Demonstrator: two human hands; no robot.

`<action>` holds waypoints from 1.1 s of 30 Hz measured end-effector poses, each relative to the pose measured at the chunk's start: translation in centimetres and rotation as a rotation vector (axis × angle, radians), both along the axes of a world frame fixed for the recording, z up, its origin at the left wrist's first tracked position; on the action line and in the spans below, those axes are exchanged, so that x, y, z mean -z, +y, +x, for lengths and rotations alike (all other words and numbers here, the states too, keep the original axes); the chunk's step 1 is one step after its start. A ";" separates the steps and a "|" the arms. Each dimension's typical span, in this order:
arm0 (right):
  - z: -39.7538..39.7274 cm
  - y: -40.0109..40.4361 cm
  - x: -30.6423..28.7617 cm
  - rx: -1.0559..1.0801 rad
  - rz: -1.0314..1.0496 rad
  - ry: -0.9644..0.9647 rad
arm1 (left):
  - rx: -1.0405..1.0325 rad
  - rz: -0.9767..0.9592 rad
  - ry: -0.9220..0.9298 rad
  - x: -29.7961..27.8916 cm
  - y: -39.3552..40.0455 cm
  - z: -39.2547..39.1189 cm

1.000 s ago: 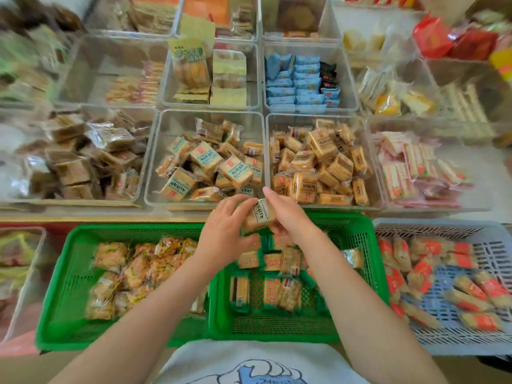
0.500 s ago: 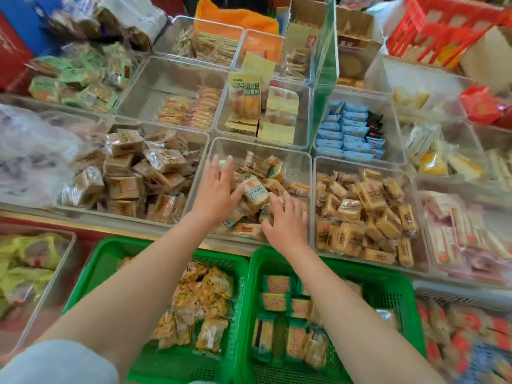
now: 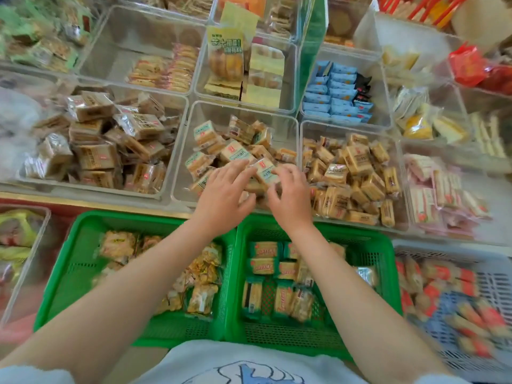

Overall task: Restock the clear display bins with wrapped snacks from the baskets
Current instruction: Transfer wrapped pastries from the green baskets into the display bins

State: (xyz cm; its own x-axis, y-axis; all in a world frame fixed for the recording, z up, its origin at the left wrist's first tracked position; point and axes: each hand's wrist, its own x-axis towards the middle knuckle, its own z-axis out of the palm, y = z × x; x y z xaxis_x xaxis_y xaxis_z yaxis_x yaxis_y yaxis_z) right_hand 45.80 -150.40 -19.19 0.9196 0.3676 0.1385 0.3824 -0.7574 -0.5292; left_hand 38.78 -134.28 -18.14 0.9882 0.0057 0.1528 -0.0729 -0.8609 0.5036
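Item: restock in progress, head view, my two hands over the middle clear bin [image 3: 182, 173].

Left hand [image 3: 225, 198]: fingers spread fairly straight, lying on the wrapped snacks at the near side of the bin; nothing gripped that I can see.

Right hand [image 3: 291, 200]: fingers loosely curled around the edge of a teal-labelled packet [image 3: 264, 173]; whether the grip has hold of it or only nudges it, I cannot tell.

Step, as I judge it: settling the newly added packets. Best done by pressing lightly and spreading them toward the emptier far end of the bin, labels up, without pushing any over the near wall.

Containers:
- Middle clear bin: teal-labelled biscuit packets, piled loosely at the near half.
- Right-hand bin [image 3: 399, 173]: tan-wrapped squares, well filled.
- Left-hand bin [image 3: 171, 151]: brown silver-edged packets, heaped.
- Right green basket [image 3: 388, 273], below my right forearm: matching teal-edged packets, the supply, a fair number left.
- Left green basket [image 3: 63, 273]: yellow crinkled packets.
- Grey basket [image 3: 496, 286], far right: red-and-orange sticks, blurred.
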 end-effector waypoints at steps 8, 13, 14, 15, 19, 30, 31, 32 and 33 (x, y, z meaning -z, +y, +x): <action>-7.0 -10.1 6.1 0.140 -0.425 0.448 | 0.018 0.015 0.534 7.0 -8.0 -9.6; -9.8 -12.6 9.7 0.051 -0.706 0.738 | 0.046 0.129 0.641 7.9 -9.8 -11.0; -10.1 -12.6 10.2 0.016 -0.730 0.741 | 0.042 0.126 0.651 8.0 -10.0 -11.0; -10.2 -12.6 10.5 0.001 -0.735 0.739 | 0.039 0.116 0.660 7.9 -10.1 -10.9; -9.6 -13.5 10.5 0.018 -0.571 0.703 | 0.027 0.025 0.680 7.5 -9.8 -10.9; -8.2 -10.6 -0.5 0.230 0.983 1.397 | 0.036 -0.296 0.305 1.2 -9.6 -9.0; -7.7 -9.9 -1.2 0.239 0.964 1.358 | 0.024 -0.321 0.274 0.4 -9.5 -8.4; -7.1 -9.1 -1.7 0.241 0.926 1.306 | 0.003 -0.340 0.247 -0.3 -9.3 -7.9; -6.5 -8.4 -2.4 0.237 0.875 1.260 | -0.025 -0.350 0.229 -1.0 -8.9 -7.3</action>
State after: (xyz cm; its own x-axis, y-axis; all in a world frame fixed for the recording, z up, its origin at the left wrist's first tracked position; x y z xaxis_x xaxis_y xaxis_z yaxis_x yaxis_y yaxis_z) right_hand 39.30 -158.78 -16.74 0.6259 0.4224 -0.6556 -0.7141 -0.0276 -0.6995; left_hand 31.43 -143.17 -17.13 0.9954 0.0427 -0.0858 0.0933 -0.6348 0.7670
